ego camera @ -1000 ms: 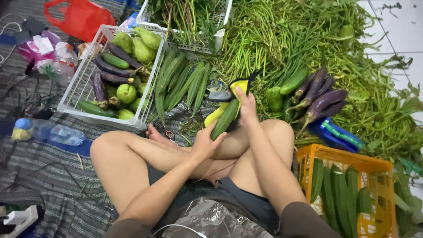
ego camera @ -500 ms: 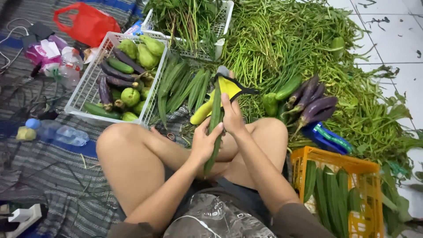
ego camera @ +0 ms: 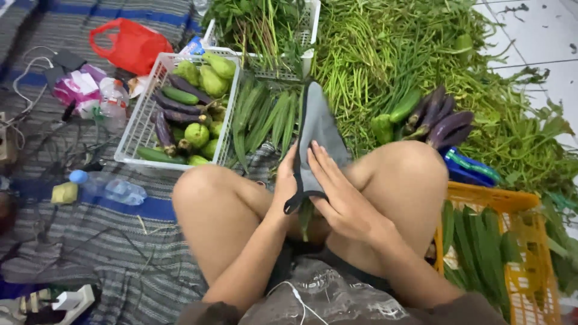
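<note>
Grey pouch (black-trimmed) held upright between left hand and right hand.

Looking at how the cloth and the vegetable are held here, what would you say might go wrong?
1. The grey cloth hides most of the green vegetable; wrapped blind between the left hand and right hand, it might slip out onto the lap.
2. The cloth's upper end hangs over the long green gourds and may drag them out of place.
</note>
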